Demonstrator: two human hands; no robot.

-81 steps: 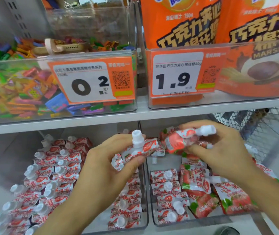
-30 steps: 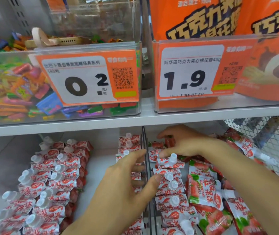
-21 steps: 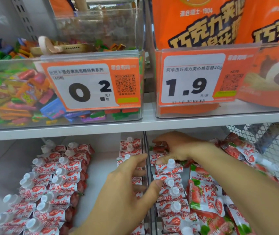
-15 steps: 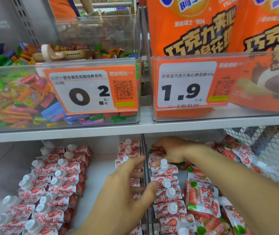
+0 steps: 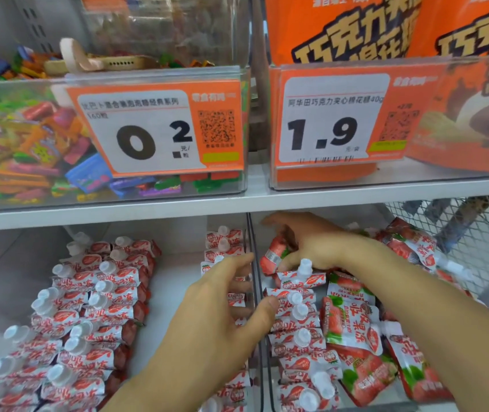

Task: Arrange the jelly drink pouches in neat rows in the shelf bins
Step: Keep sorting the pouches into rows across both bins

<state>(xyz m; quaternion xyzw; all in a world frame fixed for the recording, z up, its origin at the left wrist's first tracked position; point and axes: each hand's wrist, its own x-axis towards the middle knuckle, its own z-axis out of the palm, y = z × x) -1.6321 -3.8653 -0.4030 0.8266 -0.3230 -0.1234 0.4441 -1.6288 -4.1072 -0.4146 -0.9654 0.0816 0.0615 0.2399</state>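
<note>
Your right hand (image 5: 311,245) pinches a pouch (image 5: 273,254) at the bin's (image 5: 267,367) back. Your left hand (image 5: 222,310) lies spread over the divider (image 5: 253,233).

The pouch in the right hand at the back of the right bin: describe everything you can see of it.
The jelly pouch is small, glossy red and white plastic film with a barcode patch facing the camera. It is tilted, its upper end hidden inside the right hand, whose fingers curl round it. Its cap is not visible. It sits at the back of the right bin, just above the capped row.
</note>
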